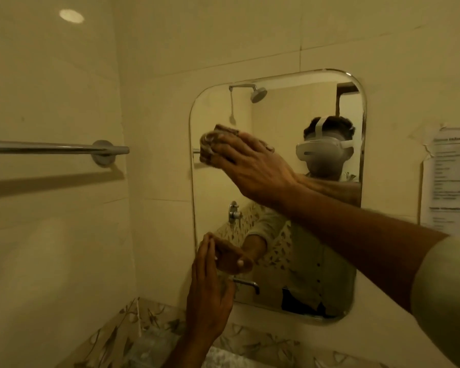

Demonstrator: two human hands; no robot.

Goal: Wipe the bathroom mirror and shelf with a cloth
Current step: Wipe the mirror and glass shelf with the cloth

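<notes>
One cloth [213, 144], bunched under the right hand [252, 166], presses the mirror [276, 112] near its upper left edge; the left hand [207, 285] rests flat and empty on the lower left edge. Best to sweep in overlapping rows with even pressure. No shelf shows.

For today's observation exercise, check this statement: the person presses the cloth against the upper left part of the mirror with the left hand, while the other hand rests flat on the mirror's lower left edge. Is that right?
Not quite. The head view shows the right hand pressing the cloth against the upper left part of the mirror; the left hand is the one resting flat on the mirror's lower left edge.
</notes>
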